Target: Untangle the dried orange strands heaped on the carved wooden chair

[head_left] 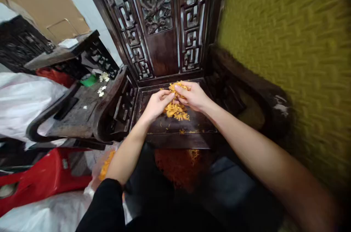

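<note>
On the seat of a dark carved wooden chair [197, 126] lies a pile of small orange, branching pieces [177, 111], perhaps flower-shaped parts. Just above it my hands meet. My right hand [192, 94] is closed around a loose bunch of the orange pieces [175, 85], which stick out past its thumb and fingers. Thumb and forefinger of my left hand [159, 104] are pinched together at the bunch's near-left side, on what looks like one of these pieces. The exact piece between the fingertips is too small to make out.
Left stands a second wooden chair [79, 115] with white flower-shaped bits [101, 91] and a green item [89, 80]. A red plastic stool [55, 173] and white sacks [30, 100] crowd the lower left. Below the seat is a reddish container [175, 169]. A yellow-green woven surface [287, 41] rises right.
</note>
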A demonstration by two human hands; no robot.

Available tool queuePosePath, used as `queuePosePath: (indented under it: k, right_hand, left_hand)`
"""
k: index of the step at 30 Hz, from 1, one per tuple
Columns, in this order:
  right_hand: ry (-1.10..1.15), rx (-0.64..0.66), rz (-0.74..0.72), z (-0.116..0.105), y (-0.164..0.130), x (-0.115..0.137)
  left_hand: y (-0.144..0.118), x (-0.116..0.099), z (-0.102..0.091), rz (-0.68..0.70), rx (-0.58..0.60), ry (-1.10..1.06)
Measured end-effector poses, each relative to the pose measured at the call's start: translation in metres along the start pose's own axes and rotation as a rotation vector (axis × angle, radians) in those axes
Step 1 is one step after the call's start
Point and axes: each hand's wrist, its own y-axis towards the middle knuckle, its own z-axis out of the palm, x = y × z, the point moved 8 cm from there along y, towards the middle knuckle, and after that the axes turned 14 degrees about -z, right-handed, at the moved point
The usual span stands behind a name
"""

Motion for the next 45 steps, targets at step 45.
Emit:
queuePosePath:
  k: [45]
  right_hand:
    - [-0.004,-0.432,-0.026,-0.022,-0.003,-0.015]
  left_hand:
    - [-0.004,-0.006,0.012,-0.028,0.115,-0.371]
